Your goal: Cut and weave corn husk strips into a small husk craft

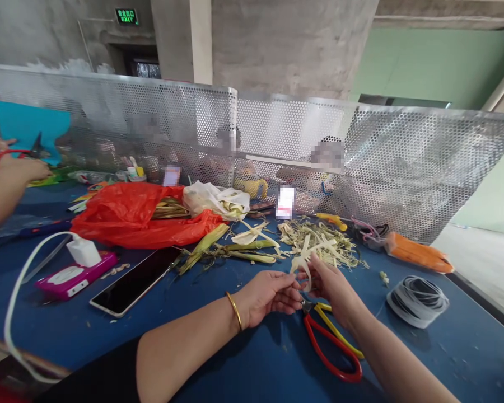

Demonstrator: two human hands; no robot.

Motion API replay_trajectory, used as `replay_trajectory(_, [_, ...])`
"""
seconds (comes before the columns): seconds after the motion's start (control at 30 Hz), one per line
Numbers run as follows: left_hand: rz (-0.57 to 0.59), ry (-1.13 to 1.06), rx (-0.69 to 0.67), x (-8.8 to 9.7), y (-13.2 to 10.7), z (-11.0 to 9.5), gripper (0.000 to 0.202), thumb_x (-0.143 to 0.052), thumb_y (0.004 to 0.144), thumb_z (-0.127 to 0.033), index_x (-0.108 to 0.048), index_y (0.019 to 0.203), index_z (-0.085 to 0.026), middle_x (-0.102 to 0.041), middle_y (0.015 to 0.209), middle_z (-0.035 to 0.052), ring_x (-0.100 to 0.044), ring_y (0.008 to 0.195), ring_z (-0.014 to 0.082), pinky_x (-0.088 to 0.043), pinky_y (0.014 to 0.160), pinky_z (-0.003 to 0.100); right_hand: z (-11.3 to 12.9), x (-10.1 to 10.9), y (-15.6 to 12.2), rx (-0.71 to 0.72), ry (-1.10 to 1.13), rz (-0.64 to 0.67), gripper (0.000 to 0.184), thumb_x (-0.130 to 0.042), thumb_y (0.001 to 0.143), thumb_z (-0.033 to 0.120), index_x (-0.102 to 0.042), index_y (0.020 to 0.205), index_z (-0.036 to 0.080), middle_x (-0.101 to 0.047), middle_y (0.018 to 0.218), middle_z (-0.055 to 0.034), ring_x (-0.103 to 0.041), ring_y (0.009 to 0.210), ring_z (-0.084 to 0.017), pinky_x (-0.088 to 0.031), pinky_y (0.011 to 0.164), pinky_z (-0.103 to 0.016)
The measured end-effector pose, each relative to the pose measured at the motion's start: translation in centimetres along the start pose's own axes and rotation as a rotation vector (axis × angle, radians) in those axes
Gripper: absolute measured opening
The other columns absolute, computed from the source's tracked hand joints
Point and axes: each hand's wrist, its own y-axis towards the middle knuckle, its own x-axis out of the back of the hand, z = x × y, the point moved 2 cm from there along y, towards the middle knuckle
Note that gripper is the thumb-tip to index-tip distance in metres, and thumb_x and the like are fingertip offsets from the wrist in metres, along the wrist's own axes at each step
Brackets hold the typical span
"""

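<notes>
Pale corn husk strips (304, 258) stand up from between my two hands, one end curling downward. My left hand (265, 298), with a gold bangle at the wrist, is closed in a pinch at the lower end of the strips. My right hand (328, 284) grips them from the other side, its fingertips partly hidden behind them. Directly below lie scissors (316, 342) with one red and one yellow handle, their blades mostly covered by my hands. Beyond my fingers spreads a heap of shredded husk (325, 238), with larger husk pieces (252, 238) to its left.
On the left are a red plastic bag (117, 218), a dark phone (136, 282) and a magenta power strip (78, 277). A wire coil (418, 302) and orange packet (420, 253) sit right. A perforated metal screen (151, 112) borders the back. Another person's hands hold red scissors (8, 155) and blue sheet (29, 129).
</notes>
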Motion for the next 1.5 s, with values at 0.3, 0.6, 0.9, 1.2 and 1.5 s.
replay_trajectory(0.3, [-0.203,0.267,-0.161,0.4,0.5,-0.4,0.021,-0.057,0.087,-0.027,-0.063,0.073,-0.013,-0.069,0.062,0.0047,-0.063,0.048,0.0113,-0.045,0.045,0.019,0.8,0.0,-0.1,0.221,-0.326,0.168,0.042,-0.059,0.074,0.057,-0.062,0.069,0.015,-0.049,0.050,0.0053,-0.040,0.042,-0.007,-0.030,0.044,-0.022])
replay_trajectory(0.6, [-0.238,0.436,-0.276,0.6,0.6,-0.6,0.033,-0.064,0.077,-0.044,-0.062,0.066,-0.014,-0.068,0.060,0.0048,-0.062,0.047,0.0125,-0.043,0.044,0.020,1.0,0.1,-0.6,0.327,-0.445,0.185,0.026,-0.060,0.076,0.041,-0.057,0.069,0.017,-0.047,0.053,0.0057,-0.037,0.045,-0.008,-0.028,0.045,-0.021])
replay_trajectory(0.9, [-0.149,0.381,-0.167,0.4,0.4,-0.2,0.025,-0.057,0.083,-0.032,-0.059,0.065,-0.014,-0.064,0.055,0.0010,-0.062,0.048,0.0116,-0.045,0.047,0.020,1.9,-0.1,-2.0,0.840,-0.981,-0.087,0.032,-0.049,0.079,0.016,-0.065,0.106,0.023,-0.059,0.075,0.0002,-0.053,0.060,-0.012,-0.037,0.055,-0.022])
replay_trajectory(1.2, [0.069,0.687,-0.244,0.4,0.6,0.3,0.019,-0.066,0.070,-0.030,-0.071,0.076,-0.013,-0.069,0.068,0.0039,-0.064,0.058,0.0129,-0.045,0.052,0.020,2.0,0.8,-0.7,0.528,-0.496,-0.008,0.028,-0.056,0.081,0.039,-0.065,0.065,0.018,-0.064,0.059,-0.0019,-0.055,0.056,-0.014,-0.043,0.055,-0.025])
replay_trajectory(1.5, [0.255,0.446,-0.112,-0.7,-0.6,-0.7,0.031,-0.051,0.066,-0.022,-0.074,0.082,-0.010,-0.074,0.082,0.0118,-0.069,0.072,0.0191,-0.051,0.069,0.029,1.1,0.9,0.4,0.227,-0.083,0.101,0.031,-0.075,0.060,0.046,-0.069,0.065,0.015,-0.068,0.059,-0.0029,-0.058,0.054,-0.013,-0.049,0.059,-0.027])
